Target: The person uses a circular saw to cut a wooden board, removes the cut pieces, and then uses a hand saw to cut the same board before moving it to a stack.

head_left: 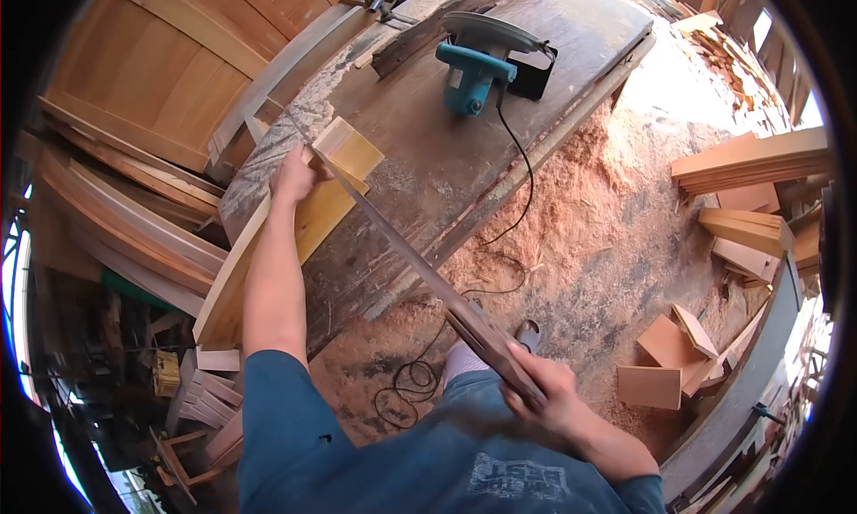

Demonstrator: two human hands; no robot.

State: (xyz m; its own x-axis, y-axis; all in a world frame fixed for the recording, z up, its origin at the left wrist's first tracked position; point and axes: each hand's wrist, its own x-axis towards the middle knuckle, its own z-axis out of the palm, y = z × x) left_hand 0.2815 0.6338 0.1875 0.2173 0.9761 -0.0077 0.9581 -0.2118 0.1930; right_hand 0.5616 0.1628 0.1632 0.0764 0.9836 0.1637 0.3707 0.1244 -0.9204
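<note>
My right hand [546,382] is closed around the wooden handle of a long hand saw [406,251]. The narrow blade, seen nearly edge-on, reaches up and left across the end of a pale wooden board [326,215]. At that end my left hand [297,175] grips the board, its fingers curled over the edge close beside the blade. A short light wood piece [350,148] lies just beyond the saw line. The board rests along the left side of a worn workbench [428,179].
A teal circular saw [473,77] sits on the bench, its black cord [527,170] trailing to the sawdust-covered floor [571,246]. Curved boards [134,219] lean at left beside a panelled door [152,77]. Wood stacks [750,166] and offcuts [649,387] lie at right.
</note>
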